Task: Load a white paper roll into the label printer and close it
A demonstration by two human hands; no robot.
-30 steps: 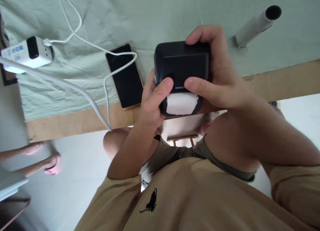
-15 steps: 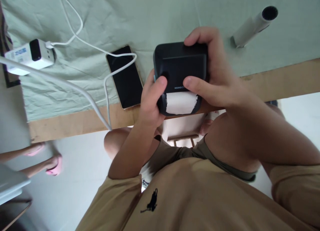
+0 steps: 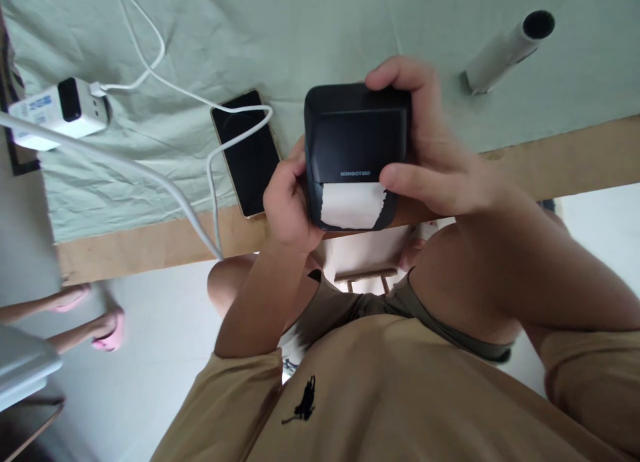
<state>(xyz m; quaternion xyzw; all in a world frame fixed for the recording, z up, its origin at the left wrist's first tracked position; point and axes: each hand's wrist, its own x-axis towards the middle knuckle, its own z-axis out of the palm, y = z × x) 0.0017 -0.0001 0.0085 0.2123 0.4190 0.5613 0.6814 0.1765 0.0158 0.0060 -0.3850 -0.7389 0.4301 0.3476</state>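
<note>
A small black label printer point(image 3: 356, 132) is held over the table's near edge, with a torn strip of white paper point(image 3: 353, 206) sticking out of its slot. My left hand point(image 3: 286, 205) grips its left side, fingers curled around the edge. My right hand point(image 3: 435, 149) wraps its right side, with fingers over the far top corner and the thumb beside the paper.
A dark phone point(image 3: 246, 152) lies left of the printer with a white cable point(image 3: 213, 162) looped over it, running to a white charger block point(image 3: 57, 109). A white tube point(image 3: 507, 49) lies at the far right on the green cloth point(image 3: 280, 29). Another person's feet point(image 3: 90, 315) show at the lower left.
My left thumb has slid off the printer's top face to its left side. The printer has shifted slightly left, and its brand line now shows uncovered.
</note>
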